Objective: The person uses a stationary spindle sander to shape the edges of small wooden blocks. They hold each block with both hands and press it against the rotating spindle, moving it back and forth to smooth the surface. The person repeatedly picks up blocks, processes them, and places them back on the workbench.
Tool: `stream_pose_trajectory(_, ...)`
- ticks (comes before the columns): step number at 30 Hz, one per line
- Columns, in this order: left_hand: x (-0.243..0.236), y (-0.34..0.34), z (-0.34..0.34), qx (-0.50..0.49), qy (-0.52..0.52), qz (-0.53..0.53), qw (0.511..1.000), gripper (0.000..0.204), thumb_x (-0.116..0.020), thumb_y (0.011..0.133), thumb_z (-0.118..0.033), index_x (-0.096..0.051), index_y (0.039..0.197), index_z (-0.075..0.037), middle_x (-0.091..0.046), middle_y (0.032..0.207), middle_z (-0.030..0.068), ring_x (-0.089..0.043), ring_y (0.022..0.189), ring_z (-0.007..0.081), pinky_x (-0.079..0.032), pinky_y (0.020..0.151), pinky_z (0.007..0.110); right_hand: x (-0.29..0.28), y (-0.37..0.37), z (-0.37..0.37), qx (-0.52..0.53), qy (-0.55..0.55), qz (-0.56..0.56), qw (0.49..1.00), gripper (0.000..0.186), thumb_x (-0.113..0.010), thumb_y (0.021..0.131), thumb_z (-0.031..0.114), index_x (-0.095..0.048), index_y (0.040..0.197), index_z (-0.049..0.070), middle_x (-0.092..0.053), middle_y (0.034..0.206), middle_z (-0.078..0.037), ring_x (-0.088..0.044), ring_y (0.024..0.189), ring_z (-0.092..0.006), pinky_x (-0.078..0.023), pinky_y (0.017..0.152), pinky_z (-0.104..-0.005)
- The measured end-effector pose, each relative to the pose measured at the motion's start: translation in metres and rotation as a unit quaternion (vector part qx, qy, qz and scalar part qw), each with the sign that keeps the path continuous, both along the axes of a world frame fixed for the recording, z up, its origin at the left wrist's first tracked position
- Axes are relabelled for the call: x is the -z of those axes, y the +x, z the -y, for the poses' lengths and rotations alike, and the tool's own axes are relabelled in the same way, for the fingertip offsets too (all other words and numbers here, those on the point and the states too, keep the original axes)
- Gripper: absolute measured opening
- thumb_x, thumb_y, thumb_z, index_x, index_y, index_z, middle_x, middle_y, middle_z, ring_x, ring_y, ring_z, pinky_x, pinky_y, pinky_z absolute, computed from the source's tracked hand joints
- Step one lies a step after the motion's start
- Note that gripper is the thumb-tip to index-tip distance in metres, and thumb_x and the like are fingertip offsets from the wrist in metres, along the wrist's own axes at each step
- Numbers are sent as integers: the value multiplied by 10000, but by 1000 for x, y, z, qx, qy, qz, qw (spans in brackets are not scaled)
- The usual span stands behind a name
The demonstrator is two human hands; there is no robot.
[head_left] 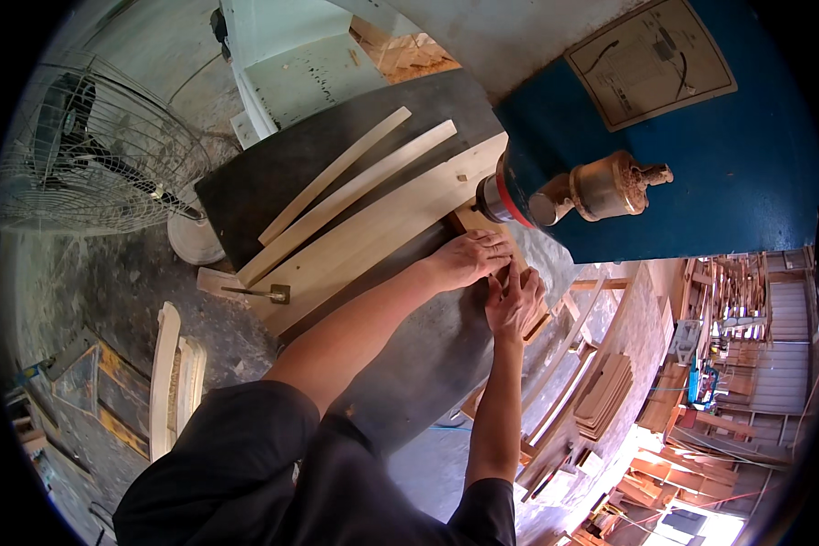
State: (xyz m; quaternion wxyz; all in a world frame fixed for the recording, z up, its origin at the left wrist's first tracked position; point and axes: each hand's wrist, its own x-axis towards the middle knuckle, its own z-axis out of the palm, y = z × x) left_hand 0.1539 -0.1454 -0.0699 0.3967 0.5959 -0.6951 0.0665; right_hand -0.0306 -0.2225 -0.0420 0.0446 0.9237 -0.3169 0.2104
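My left hand [471,258] and my right hand [515,305] meet at the right side of a dark machine table [409,355]. Their bent fingers close on a wooden piece [470,218], most of it hidden under the hands. Just beyond my fingers is a dark, red-ringed spindle head [502,198] of the machine. Left of my left hand lies a long pale board [364,227]. Two narrower wood strips, a longer strip [364,194] and a shorter strip [337,173], lie farther left.
A blue machine body [746,173] with a cylindrical metal fitting [602,188] rises at the far right. A wire-cage fan [91,164] stands at the left. Stacked wood pieces [603,397] lie on the right. Curved wood pieces [166,382] stand at the lower left.
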Motion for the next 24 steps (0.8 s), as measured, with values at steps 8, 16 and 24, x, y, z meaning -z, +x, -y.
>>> stream_pose_trajectory(8,0,0,3,3,13,0,1000,403,-679,996,-220,-711,1379,-98,-672,1475,75,-567,1445,283,-399,1250,442,0,0,2,4,-3,-7,1000,612,-831,880,289,-684,1458,154,-561,1439,-272,-528,1297,-502,-446,1110,-576)
stream_pose_trajectory(16,0,0,6,-5,16,3,1000,386,-657,1003,-237,-724,1365,-124,-657,1508,39,-536,1475,230,-373,1272,405,0,1,6,8,6,-9,1000,602,-813,898,306,-684,1466,152,-558,1455,-274,-522,1315,-499,-440,1124,-575)
stream_pose_trajectory(24,5,0,13,-9,-2,-4,1000,366,-656,1005,-252,-729,1346,-140,-664,1486,52,-547,1470,246,-371,1273,413,-2,1,10,2,-43,-19,999,533,-810,918,325,-725,1401,117,-603,1392,-245,-573,1256,-463,-489,1074,-539)
